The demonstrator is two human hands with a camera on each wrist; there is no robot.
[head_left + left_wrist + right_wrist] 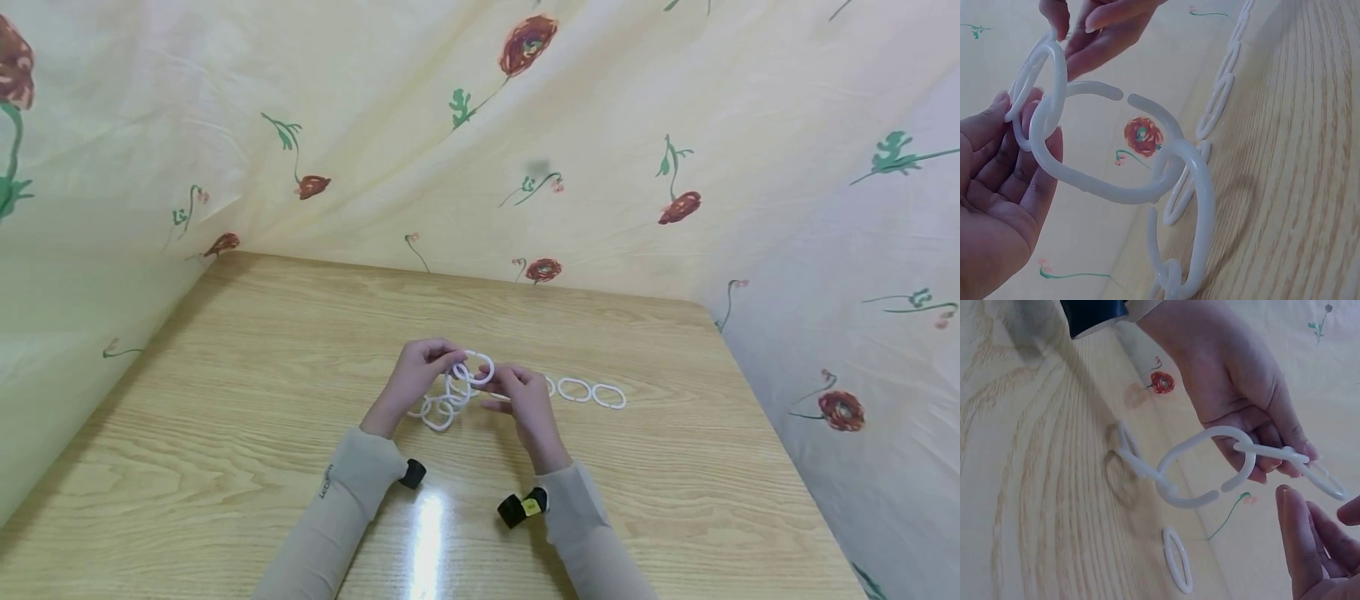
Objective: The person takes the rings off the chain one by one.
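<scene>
My left hand (pixel 427 362) pinches the end of a white plastic chain link (pixel 492 367) between thumb and fingers, above the table. From it hangs a short chain of similar oval links; one link (pixel 1094 189) shows a small gap in its side. The lower links (pixel 437 427) dangle below the left hand. My right hand (pixel 525 400) is at the far end of the raised link. In the right wrist view its fingers (pixel 1294 528) and thumb are spread apart just below that end, while in the left wrist view a fingertip (pixel 1055 22) meets the link's edge.
Several separate white links (pixel 609 407) lie in a row on the wooden table (pixel 285 500), running right from behind the right hand. A floral cloth (pixel 420 150) hangs behind the table and along both sides. Black wrist cameras (pixel 412 474) sit on both sleeves.
</scene>
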